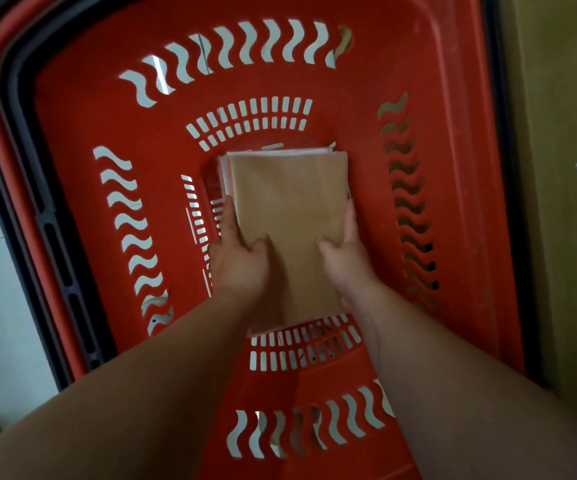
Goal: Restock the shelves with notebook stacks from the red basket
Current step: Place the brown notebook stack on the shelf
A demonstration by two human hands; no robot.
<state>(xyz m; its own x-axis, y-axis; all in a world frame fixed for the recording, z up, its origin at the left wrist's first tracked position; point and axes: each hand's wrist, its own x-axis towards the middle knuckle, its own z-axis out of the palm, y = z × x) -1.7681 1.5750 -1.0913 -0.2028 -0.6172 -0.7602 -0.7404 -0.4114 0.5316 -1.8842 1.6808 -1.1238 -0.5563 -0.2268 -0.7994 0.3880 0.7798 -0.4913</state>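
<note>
Brown-covered notebook stack (287,216) low in middle of red basket (401,81); resting on basket floor or held just above, cannot tell. Clamped at near half between left hand (238,261) and right hand (345,258), thumbs on top cover, fingers curled down long edges. Squeeze evenly, keep level to stop far-end pages splaying, raise straight up clear of walls.

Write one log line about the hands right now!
left hand: grips notebook stack | right hand: grips notebook stack | notebook stack: in red basket
</note>
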